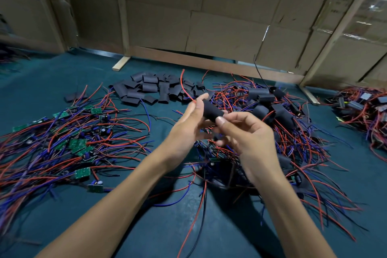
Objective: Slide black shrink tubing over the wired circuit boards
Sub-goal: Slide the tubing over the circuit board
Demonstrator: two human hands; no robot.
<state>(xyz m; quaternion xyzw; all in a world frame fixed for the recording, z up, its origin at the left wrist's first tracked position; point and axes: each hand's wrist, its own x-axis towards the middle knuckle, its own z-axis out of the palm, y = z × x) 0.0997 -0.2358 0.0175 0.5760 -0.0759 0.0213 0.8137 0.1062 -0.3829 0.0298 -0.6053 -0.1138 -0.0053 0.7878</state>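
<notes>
- Head view: two hands raised over the green mat (52, 81), both near frame centre.
- Right hand (249, 134) pinches one black tube (212, 109) between thumb and curled fingers; the tube points toward 10 o'clock.
- Left hand (188, 123), fingers mostly straight, meets the tube's far end; a red wire (184, 85) rises from its fingertips. Grip on the wire is blurred, cannot tell.
- Board inside the tube: hidden.
- Three heaps: bare green boards (78, 145) at 9 o'clock, cut tubing pieces (149, 88) at 12, sleeved boards (272, 109) at 2. Too tangled to count.
- Fourth heap (364, 107) at 3 o'clock, cut off by the edge.
</notes>
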